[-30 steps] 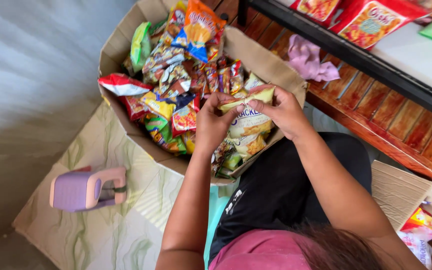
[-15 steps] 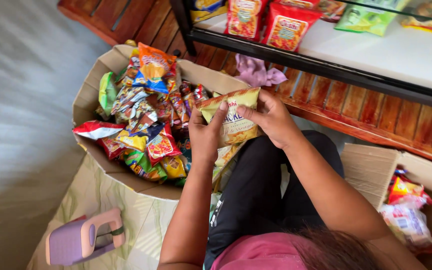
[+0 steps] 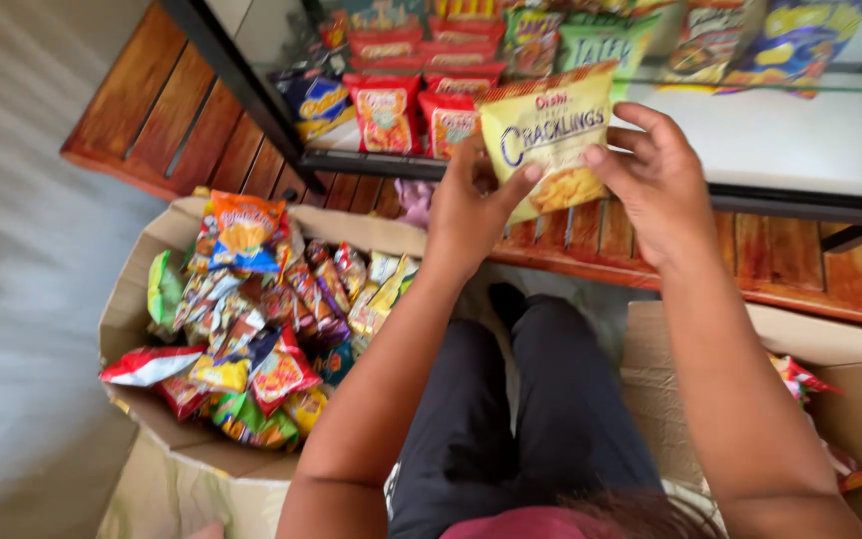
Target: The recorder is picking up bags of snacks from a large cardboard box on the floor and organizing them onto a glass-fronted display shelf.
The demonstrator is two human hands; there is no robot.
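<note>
Both my hands hold one yellow snack bag (image 3: 549, 135) up in front of a glass-fronted shelf. My left hand (image 3: 471, 205) pinches its lower left edge, thumb across the front. My right hand (image 3: 650, 175) grips its right side, fingers curled behind it. Below and to the left, a cardboard box (image 3: 142, 284) stands full of several colourful snack packets (image 3: 251, 329). The bag is level with the shelf's row of red packets (image 3: 391, 100).
The black-framed shelf (image 3: 251, 95) holds red, blue and green snack bags on a white board, above a wooden slat base (image 3: 192, 130). A second cardboard box (image 3: 850, 389) with a few packets stands at the right. My legs in dark trousers are between the boxes.
My hands lifted the yellow bag out of the left box and raised it to the shelf front. The view tilted up, so the small purple stool on the floor left the frame.
</note>
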